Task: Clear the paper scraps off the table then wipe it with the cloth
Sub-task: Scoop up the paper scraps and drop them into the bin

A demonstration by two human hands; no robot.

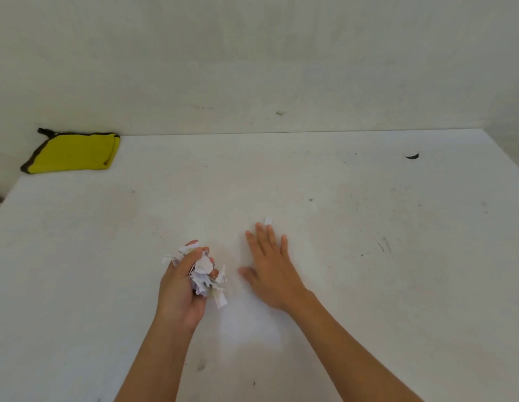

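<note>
Clearly featherlight, the last paper scrap [268, 220] needs pinching by the flat, straight-fingered right hand [270, 271], while the left hand [183, 288] clutches the crumpled scrap wad [204, 275].

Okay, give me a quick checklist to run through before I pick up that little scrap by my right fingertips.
1. Left hand grips the bundle of scraps: ok, though a few strips stick out loose.
2. Right hand free, fingers straight: ok.
3. Small scrap within reach, right at the fingertips: ok.
4. Rest of the table free of scraps: cannot tell; the dark fleck at far right may be a mark or debris.
5. Yellow cloth ready at the far left corner: ok.
</note>
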